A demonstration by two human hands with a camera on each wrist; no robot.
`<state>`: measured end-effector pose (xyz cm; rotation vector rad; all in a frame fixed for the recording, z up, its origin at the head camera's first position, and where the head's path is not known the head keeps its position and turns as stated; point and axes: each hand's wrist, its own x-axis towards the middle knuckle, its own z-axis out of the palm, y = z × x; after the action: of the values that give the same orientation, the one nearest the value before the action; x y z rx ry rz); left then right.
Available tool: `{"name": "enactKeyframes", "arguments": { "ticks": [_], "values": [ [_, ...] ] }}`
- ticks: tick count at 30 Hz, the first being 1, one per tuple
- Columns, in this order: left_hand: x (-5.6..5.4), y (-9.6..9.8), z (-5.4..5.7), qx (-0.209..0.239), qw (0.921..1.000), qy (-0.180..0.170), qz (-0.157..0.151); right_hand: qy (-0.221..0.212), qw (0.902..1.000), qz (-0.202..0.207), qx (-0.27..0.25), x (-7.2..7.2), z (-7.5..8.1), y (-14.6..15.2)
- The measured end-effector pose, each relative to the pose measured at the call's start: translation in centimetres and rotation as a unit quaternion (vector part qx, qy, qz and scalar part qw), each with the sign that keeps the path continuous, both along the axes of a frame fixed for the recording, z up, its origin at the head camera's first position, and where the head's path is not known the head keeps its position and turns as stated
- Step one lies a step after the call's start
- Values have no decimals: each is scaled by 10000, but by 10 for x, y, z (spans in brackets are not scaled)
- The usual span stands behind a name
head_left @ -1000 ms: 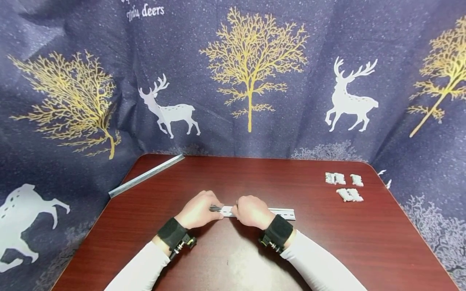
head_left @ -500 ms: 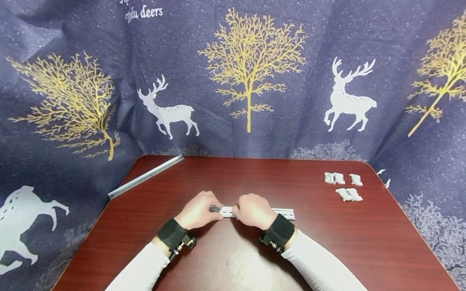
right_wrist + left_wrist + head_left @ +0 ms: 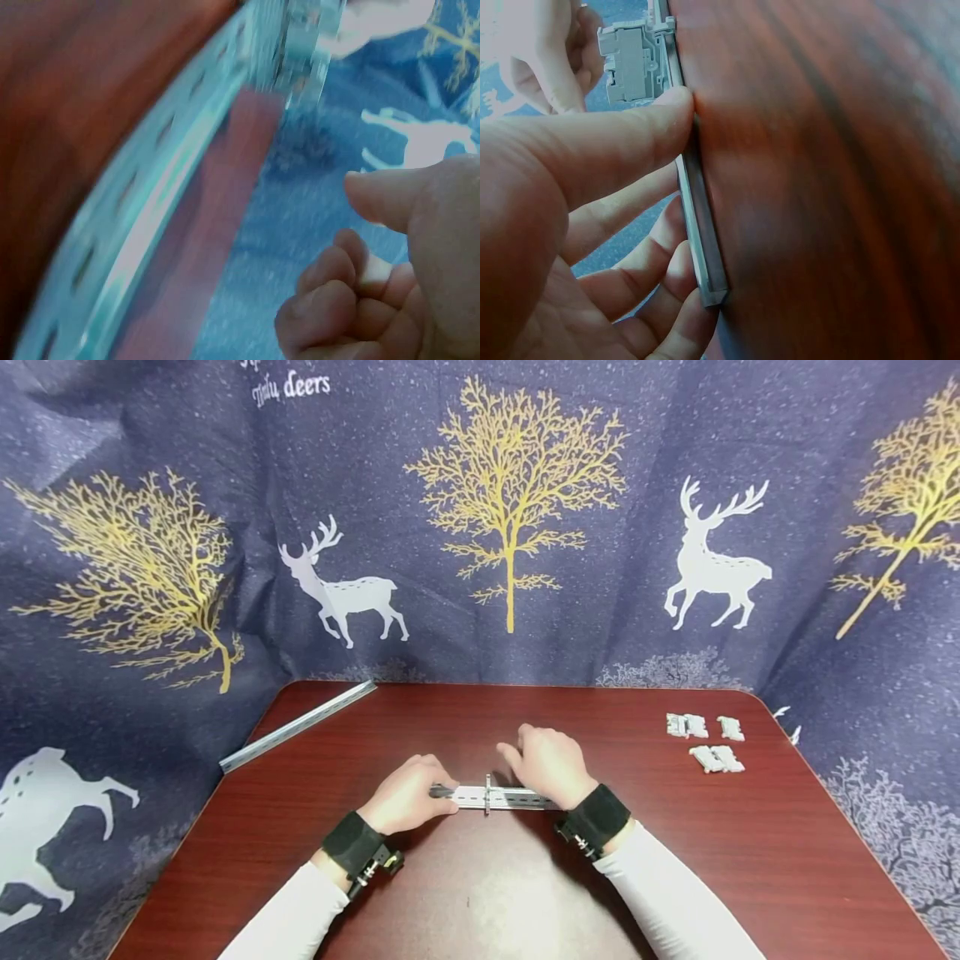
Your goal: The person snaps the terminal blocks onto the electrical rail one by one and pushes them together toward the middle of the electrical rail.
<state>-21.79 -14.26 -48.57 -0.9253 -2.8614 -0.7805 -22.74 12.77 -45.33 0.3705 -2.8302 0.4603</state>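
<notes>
A slotted metal DIN rail (image 3: 517, 799) lies on the table in front of me. My left hand (image 3: 408, 793) grips its left end, thumb on the near edge and fingers along the far side in the left wrist view. A thin grey terminal block (image 3: 634, 64) sits on the rail, standing up from it just beyond the left thumb. My right hand (image 3: 553, 764) is raised over the rail, right of the block and apart from it. Nothing is in its fingers, which are loosely curled in the right wrist view. Its wrist hides the rail's right end in the head view.
Another slotted rail (image 3: 298, 727) lies slanted along the table's back left edge. Several more pale terminal blocks (image 3: 686, 725) lie at the back right. A patterned cloth (image 3: 450, 527) hangs behind the table (image 3: 420, 877).
My right hand has let go of the terminal block and moved up and to the right, uncovering the block on the rail. The left hand has kept its grip.
</notes>
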Motion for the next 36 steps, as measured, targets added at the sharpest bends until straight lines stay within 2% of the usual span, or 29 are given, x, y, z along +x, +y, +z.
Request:
{"name": "enactKeyframes", "arguments": {
  "ticks": [6, 12, 21, 29, 36],
  "values": [
    [1, -1, 0, -9, 10000, 2, -10, 169, 9989, -445, 46, -13, -9, 29],
    [2, -2, 1, 4, 10000, -1, -27, 167, 9965, -814, -27, -19, -17, 59],
    [0, -1, 1, -27, 10000, -18, -27, -139, 9903, -1372, 185, -29, -13, 112],
    [0, -1, 0, -21, 9999, -97, -33, -291, 9851, -1676, 260, -25, -13, 152],
    [1, -2, 2, 16, 9999, -99, -26, -371, 9844, -1686, 348, -18, -18, 180]
  ]
}}
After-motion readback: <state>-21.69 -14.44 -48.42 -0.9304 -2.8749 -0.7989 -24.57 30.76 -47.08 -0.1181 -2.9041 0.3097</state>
